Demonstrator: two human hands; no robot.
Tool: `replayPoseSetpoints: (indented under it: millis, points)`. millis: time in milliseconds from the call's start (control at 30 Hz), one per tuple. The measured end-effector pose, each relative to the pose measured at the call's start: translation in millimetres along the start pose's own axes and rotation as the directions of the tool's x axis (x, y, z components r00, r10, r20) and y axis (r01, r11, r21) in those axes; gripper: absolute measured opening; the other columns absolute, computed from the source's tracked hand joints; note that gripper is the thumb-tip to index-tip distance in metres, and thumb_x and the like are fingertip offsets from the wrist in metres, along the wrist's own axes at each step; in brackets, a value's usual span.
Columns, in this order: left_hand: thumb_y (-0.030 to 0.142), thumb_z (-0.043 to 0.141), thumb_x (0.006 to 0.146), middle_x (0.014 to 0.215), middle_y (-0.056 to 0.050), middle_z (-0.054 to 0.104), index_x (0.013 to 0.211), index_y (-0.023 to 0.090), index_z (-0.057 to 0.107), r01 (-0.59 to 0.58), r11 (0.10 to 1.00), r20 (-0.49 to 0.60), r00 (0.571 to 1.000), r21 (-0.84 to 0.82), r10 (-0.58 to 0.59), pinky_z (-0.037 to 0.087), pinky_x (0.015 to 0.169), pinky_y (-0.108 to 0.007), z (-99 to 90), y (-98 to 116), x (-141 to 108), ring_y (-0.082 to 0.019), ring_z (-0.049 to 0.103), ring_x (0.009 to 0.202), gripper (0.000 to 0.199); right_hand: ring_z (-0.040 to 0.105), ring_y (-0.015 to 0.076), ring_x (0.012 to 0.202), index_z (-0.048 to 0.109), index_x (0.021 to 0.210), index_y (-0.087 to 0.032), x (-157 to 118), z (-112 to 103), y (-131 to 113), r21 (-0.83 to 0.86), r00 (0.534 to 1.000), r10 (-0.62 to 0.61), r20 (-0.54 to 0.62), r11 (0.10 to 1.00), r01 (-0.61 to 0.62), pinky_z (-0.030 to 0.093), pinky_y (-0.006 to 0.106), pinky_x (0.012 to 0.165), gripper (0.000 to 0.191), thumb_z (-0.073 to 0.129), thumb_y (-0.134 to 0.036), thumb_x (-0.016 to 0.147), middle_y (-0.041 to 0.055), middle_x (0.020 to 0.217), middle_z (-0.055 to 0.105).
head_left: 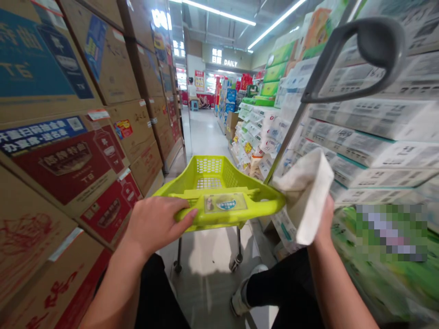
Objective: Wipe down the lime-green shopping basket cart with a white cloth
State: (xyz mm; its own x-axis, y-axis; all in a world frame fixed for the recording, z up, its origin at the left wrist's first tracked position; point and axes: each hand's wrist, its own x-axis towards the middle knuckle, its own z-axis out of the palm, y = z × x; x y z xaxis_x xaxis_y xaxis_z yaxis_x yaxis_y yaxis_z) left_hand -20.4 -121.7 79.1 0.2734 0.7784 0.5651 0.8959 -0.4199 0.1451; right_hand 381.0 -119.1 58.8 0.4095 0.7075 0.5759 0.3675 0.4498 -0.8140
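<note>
A yellow-green shopping cart (209, 176) with a perforated basket stands in front of me on small wheels. My left hand (163, 221) is closed over the left part of its rear rim, beside a label (225, 203). My right hand (325, 223) holds an off-white cloth bag (303, 192) by the cart's right corner; the bag hides most of its fingers. From the cart's right side a thin pole rises to a grey loop handle (310, 89), which neither hand touches.
Stacked cardboard boxes (68, 169) line the left. White paper packs (377, 155) and green packs (370, 269) crowd the right, close to my right arm. A floor aisle (206, 137) runs ahead, with a person (192, 89) and a blue stool (194, 105) at its far end.
</note>
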Motion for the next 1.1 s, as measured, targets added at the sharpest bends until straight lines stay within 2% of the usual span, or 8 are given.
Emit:
replayPoseSetpoints:
  millis: [100,200,367,600,733,833,933,1100]
  points:
    - [0.061,0.047,0.088,0.060,-0.008,0.066,0.069,0.026,0.072,-0.030,0.988,0.034,0.999,0.150,0.025,0.026,0.053,-0.031,7.6,17.5,-0.1,-0.023,0.057,0.053,0.047,0.068,0.0275,0.100,0.074,0.095,-0.025,-6.1,33.2,-34.3,-0.096,0.924,-0.236,0.299,0.957,0.275,0.055,0.045,0.093,0.031,0.053,-0.047,0.100,0.0079,0.101,0.074]
    - [0.049,0.041,0.093,0.065,-0.011,0.069,0.066,0.022,0.070,-0.047,0.979,0.023,0.999,0.201,0.043,0.025,0.056,-0.032,10.9,32.2,5.5,-0.024,0.059,0.057,0.048,0.066,0.0260,0.118,0.074,0.117,-0.026,-11.3,79.6,-59.5,-0.096,0.686,-0.372,0.626,0.836,0.540,0.048,0.046,0.105,0.036,0.042,-0.039,0.106,0.0079,0.123,0.074]
    - [0.043,0.038,0.094,0.067,-0.014,0.069,0.072,0.018,0.074,0.046,0.967,-0.033,0.999,0.251,-0.039,0.029,0.058,-0.033,24.4,32.2,23.4,-0.025,0.060,0.059,0.049,0.071,0.0245,0.105,0.074,0.120,-0.025,7.2,142.3,-65.7,-0.256,0.536,-0.228,0.813,0.687,0.680,0.048,0.038,0.094,0.041,0.038,-0.040,0.108,0.0065,0.115,0.078]
    - [0.041,0.040,0.093,0.065,-0.015,0.065,0.065,0.016,0.071,0.176,0.962,-0.100,0.982,0.208,-0.158,0.034,0.061,-0.035,47.0,20.4,37.3,-0.027,0.058,0.061,0.049,0.069,0.0242,0.070,0.077,0.079,-0.019,71.0,149.3,-35.3,-0.554,0.566,0.270,0.779,0.720,0.418,0.045,0.033,0.068,0.060,0.039,-0.058,0.105,0.0105,0.080,0.077]
    - [0.043,0.042,0.092,0.057,-0.013,0.056,0.061,0.015,0.069,0.329,0.937,-0.196,0.933,0.118,-0.303,0.040,0.068,-0.040,53.5,18.6,45.9,-0.028,0.057,0.061,0.049,0.070,0.0272,0.082,0.074,0.110,-0.020,47.7,120.0,-26.3,-0.532,0.662,0.011,0.749,0.606,0.592,0.044,0.034,0.075,0.052,0.036,-0.054,0.106,0.0103,0.092,0.078]
    - [0.042,0.042,0.091,0.058,-0.013,0.055,0.062,0.015,0.069,0.339,0.935,-0.174,0.932,0.108,-0.318,0.040,0.069,-0.040,53.2,16.2,51.6,-0.030,0.059,0.065,0.048,0.067,0.0302,0.099,0.058,0.142,-0.017,15.6,94.6,-17.4,-0.514,0.678,-0.219,0.701,0.503,0.695,0.043,0.038,0.087,0.054,0.034,-0.050,0.106,0.0133,0.116,0.075]
    - [0.042,0.041,0.090,0.061,-0.015,0.058,0.063,0.015,0.071,0.294,0.945,-0.126,0.952,0.142,-0.277,0.040,0.068,-0.039,52.0,10.7,52.7,-0.032,0.061,0.069,0.049,0.061,0.0333,0.113,0.057,0.142,-0.012,-3.9,71.4,-5.2,-0.505,0.675,-0.364,0.642,0.462,0.729,0.041,0.043,0.098,0.058,0.035,-0.051,0.105,0.0174,0.127,0.069]
    - [0.044,0.036,0.090,0.065,-0.016,0.064,0.064,0.017,0.073,0.137,0.968,-0.037,0.991,0.211,-0.132,0.035,0.064,-0.037,49.7,2.3,48.0,-0.031,0.062,0.069,0.052,0.067,0.0310,0.092,0.075,0.102,-0.015,16.1,57.6,-6.6,-0.662,0.770,-0.141,0.622,0.432,0.613,0.044,0.041,0.086,0.059,0.028,-0.050,0.106,0.0167,0.093,0.075]
